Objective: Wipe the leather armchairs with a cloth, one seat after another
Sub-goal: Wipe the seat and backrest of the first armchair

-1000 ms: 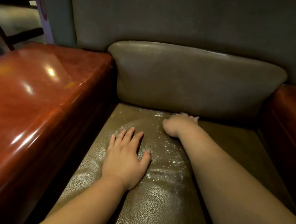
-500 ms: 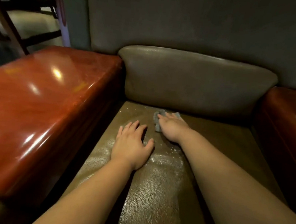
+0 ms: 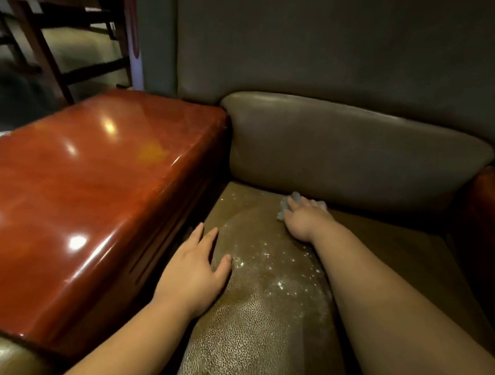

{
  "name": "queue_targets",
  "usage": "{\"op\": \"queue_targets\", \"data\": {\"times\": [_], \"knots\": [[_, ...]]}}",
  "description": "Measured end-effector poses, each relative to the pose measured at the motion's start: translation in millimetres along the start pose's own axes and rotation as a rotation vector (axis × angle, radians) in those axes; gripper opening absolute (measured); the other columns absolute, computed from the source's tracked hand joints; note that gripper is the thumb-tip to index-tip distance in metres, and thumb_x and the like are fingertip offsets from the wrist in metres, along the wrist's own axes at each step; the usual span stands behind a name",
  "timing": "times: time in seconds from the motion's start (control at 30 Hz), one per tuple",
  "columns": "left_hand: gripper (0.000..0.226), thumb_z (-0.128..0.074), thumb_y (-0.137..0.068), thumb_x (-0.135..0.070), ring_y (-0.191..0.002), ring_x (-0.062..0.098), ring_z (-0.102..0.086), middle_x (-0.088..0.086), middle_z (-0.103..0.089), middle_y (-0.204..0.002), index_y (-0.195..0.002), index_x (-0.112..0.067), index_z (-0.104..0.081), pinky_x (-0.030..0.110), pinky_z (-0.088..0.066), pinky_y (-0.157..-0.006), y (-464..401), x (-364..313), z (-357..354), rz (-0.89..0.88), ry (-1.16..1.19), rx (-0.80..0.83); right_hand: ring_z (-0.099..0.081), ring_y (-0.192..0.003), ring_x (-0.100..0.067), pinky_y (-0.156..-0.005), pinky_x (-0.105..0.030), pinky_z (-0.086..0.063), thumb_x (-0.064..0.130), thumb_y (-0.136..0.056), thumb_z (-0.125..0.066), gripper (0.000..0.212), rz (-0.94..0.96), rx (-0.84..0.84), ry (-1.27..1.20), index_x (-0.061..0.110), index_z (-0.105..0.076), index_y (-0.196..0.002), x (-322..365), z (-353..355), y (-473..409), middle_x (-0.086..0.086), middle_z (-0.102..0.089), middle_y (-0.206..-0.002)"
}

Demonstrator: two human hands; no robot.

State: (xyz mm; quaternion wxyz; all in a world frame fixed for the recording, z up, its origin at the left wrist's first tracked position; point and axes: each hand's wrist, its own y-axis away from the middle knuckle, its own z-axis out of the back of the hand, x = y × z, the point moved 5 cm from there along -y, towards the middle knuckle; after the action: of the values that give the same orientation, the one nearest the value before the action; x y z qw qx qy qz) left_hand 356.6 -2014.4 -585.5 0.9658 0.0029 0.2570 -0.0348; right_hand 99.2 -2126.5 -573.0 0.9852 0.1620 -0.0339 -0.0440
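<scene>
Brown leather seat (image 3: 259,334) looks slippery; right hand (image 3: 305,220) presses flat on the soft cloth (image 3: 282,211), left hand (image 3: 193,274) spread.

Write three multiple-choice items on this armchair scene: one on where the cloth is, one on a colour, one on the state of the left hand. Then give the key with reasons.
1. Where is the cloth?
A. on the left armrest
B. at the back of the seat, under the right hand
C. on the floor

2. What colour are the glossy armrests?
A. reddish-brown
B. white
C. green

3. How is the left hand?
A. clenched in a fist
B. flat on the seat, fingers straight
C. gripping the cloth

Key:
1 B: the right hand covers the cloth near the back cushion.
2 A: the left armrest shines reddish-brown.
3 B: the left hand lies palm down on the seat, holding nothing.
</scene>
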Motion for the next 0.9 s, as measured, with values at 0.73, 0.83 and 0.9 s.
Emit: {"op": "queue_targets", "data": {"times": [0.73, 0.83, 0.9], "knots": [[0.07, -0.047, -0.101, -0.06, -0.158, 0.004, -0.015, -0.016, -0.009, -0.174, -0.164, -0.037, -0.028, 0.014, -0.002, -0.118, 1.0, 3.8, -6.8, 0.0, 0.099, -0.068, 0.008, -0.158, -0.035, -0.127, -0.045, 0.004, 0.069, -0.103, -0.009, 0.064, -0.09, 0.002, -0.011, 0.047, -0.011, -0.162, -7.8, -4.6, 19.6, -0.012, 0.005, -0.172], [0.07, -0.048, -0.101, -0.059, -0.157, 0.004, -0.015, -0.014, -0.01, -0.174, -0.164, -0.036, -0.029, 0.009, 0.004, -0.115, 0.6, 4.0, -7.5, -0.007, 0.082, -0.07, -0.005, -0.157, -0.034, -0.128, -0.045, -0.003, 0.068, -0.104, -0.008, 0.067, -0.007, 0.019, -0.035, 0.039, -0.011, -0.164, 19.7, -4.2, 3.4, -0.012, -0.006, -0.171], [0.07, -0.05, -0.101, -0.057, -0.157, 0.005, -0.016, -0.012, -0.012, -0.175, -0.164, -0.034, -0.031, 0.006, 0.007, -0.113, -0.1, 3.1, -6.7, -0.016, 0.074, -0.068, -0.006, -0.158, -0.035, -0.128, -0.048, -0.001, 0.07, -0.102, -0.005, 0.071, 0.033, 0.05, -0.01, 0.038, -0.007, -0.165, 41.6, -3.5, -13.7, -0.012, -0.004, -0.173]]}}
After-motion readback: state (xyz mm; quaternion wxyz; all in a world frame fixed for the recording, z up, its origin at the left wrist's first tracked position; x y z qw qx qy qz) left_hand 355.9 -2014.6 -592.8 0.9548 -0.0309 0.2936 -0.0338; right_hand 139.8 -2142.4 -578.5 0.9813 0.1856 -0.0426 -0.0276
